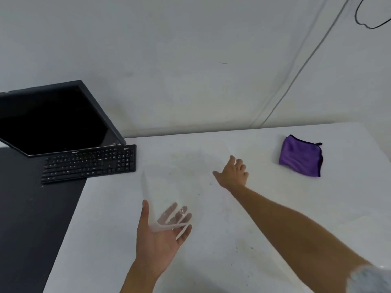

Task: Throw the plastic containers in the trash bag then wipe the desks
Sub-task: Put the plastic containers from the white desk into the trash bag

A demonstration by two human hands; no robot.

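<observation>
A black keyboard (90,163) lies before a dark monitor (53,121).

Two bare forearms are showing here, no watch or rings visible on the left hand (157,235) or right hand (232,173). A pale grey sleeve edge (372,280) is peeking in bottom right.

Office workspace, black monitor (53,121) at the bare wall (190,60), black keyboard (90,163) just in front of the monitor, white desk (232,240) beside it
</observation>
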